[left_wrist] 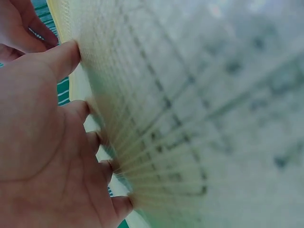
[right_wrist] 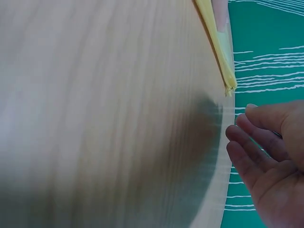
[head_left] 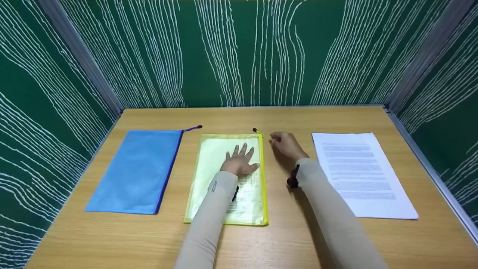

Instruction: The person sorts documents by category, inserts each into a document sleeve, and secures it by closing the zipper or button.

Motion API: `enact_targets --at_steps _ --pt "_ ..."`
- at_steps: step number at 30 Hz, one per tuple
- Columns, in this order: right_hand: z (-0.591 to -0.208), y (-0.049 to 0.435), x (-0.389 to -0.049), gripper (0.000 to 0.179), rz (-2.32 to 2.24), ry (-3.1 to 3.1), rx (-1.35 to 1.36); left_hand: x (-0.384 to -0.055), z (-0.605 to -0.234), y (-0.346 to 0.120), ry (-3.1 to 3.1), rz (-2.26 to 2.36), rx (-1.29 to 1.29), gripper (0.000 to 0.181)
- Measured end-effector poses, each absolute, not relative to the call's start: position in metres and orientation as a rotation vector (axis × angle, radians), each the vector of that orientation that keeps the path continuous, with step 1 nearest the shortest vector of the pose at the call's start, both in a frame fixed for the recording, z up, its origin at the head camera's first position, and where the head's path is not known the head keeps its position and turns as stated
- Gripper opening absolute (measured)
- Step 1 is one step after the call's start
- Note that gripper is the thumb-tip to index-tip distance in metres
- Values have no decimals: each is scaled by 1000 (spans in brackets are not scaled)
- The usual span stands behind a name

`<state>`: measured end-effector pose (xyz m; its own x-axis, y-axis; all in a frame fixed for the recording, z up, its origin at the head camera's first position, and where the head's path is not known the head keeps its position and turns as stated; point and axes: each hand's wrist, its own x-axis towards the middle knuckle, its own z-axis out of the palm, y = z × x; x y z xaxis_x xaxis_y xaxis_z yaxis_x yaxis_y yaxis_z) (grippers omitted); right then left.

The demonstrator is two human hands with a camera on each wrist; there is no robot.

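A yellow zip document pouch [head_left: 196, 186] lies flat on the table, with printed paper showing through its clear face. My left hand [head_left: 241, 164] rests on the upper part of the pouch, fingers spread. In the left wrist view the fingertips [left_wrist: 124, 203] touch its mesh-textured surface. Along the pouch's right edge runs a yellow zip [head_left: 264, 186], its dark-tipped pull [head_left: 255, 130] at the top corner. Just right of that corner hovers my right hand [head_left: 287, 145], fingers loosely bent, apart from the pouch. Nothing shows between those fingers in the right wrist view.
On the left lies a blue zip pouch [head_left: 134, 172] with a purple pull cord [head_left: 192, 128]. Printed white sheets [head_left: 373, 207] lie to the right, partly behind the right sleeve [head_left: 332, 209]. Green panels with white lines [head_left: 246, 52] enclose the wooden table [head_left: 123, 243] at the back and sides.
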<state>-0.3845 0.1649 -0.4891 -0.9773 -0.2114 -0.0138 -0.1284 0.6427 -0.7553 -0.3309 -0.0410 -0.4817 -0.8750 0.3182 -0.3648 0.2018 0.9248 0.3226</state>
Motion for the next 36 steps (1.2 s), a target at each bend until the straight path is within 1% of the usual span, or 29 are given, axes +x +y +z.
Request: enact_targets --at_steps 9,15,18,22,25,29,36 --pt "-486 159 -403 39 -1134 2795 -319 -324 -479 -38 2661 369 423 72" --pt "-484 160 -411 52 -1061 2844 -347 -322 -479 -35 2667 357 451 72" --pt "-486 158 -414 49 -1016 2839 -341 -321 -480 -36 2670 343 449 72" --pt "-492 154 -420 41 -926 2889 -463 -321 -482 -37 2657 330 439 72" --pt "-496 153 -423 42 -870 2930 -559 -322 -483 -37 2643 337 443 72" --pt "-496 149 -425 52 -848 2904 -611 -323 -483 -37 2637 331 439 72" --pt "-494 137 -427 55 -782 2848 -628 -325 -484 -40 2640 335 421 72"
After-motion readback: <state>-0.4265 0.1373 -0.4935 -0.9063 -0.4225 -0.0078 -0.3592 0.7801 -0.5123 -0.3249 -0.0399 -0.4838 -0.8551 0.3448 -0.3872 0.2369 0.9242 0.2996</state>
